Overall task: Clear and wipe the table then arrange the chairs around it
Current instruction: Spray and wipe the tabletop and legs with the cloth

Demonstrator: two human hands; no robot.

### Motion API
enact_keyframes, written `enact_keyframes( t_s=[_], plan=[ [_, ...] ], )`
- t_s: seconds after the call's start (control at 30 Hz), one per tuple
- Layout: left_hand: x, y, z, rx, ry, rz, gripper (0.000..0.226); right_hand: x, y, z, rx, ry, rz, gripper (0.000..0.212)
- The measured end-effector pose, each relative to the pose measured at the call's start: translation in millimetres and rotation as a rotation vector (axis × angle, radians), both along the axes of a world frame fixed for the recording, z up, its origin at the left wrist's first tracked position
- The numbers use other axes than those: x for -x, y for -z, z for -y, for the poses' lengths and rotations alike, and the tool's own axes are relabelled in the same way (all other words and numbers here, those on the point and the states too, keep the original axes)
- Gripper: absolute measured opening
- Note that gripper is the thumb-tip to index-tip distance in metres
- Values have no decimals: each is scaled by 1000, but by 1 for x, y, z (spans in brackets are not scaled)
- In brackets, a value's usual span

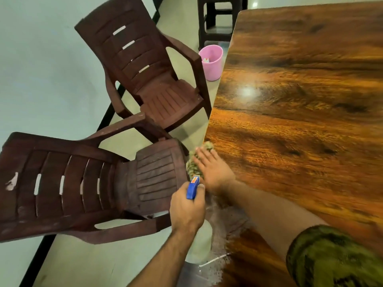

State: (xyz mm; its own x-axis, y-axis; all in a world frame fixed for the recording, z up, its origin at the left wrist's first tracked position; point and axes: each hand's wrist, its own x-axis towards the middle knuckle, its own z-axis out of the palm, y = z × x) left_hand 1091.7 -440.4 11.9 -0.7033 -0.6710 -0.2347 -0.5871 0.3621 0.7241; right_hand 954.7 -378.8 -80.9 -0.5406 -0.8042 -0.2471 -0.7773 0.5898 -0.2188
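Note:
My left hand (187,208) grips a spray bottle (200,243) with a blue trigger head, held beside the table's left edge. My right hand (213,170) lies flat with straight fingers on a greenish cloth (193,162), pressing it on the edge of the glossy wooden table (300,100). Two dark brown plastic armchairs stand left of the table: one near me (83,183), turned sideways, and one farther back (149,79). A wet, misted patch (223,224) shows on the table near my forearm.
A pink bucket (211,62) stands on the floor by the table's left edge, beyond the far chair. A dark stool (217,19) stands at the table's far end. A pale wall with a black skirting runs along the left.

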Motion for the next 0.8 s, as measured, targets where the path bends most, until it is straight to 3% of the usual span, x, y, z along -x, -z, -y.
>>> enact_keyframes(
  t_s=[0.07, 0.13, 0.2, 0.33, 0.43, 0.5, 0.6, 0.67, 0.8],
  plan=[
    [0, -4, -1, -6, 46, 14, 35, -29, 5, -21, 63, -162, 71, 76],
    [-5, -11, -9, -16, 96, 20, 38, -46, 5, -53, 62, -136, 23, 74],
    [-10, -9, -13, -10, 117, 41, 43, -49, 6, -83, 0, 119, 3, 78],
    [-38, -3, -19, -80, 169, 90, 46, -86, 1, -115, -36, 877, -26, 84],
    [-67, -1, -21, -73, 227, 83, 45, -135, -4, -93, -25, 1137, 22, 84],
    [-83, 0, -17, -86, 231, 83, 42, -164, -3, -71, 20, 1002, 41, 82],
    [-114, 4, -9, -134, 220, 100, 39, -217, -2, -47, -20, 425, 83, 84],
    [-136, 7, -2, -114, 244, 100, 33, -246, 0, -52, 16, 202, 51, 80],
    [-181, 16, 7, -111, 323, 166, 29, -273, 11, -100, 37, 121, -54, 74]
  ],
)
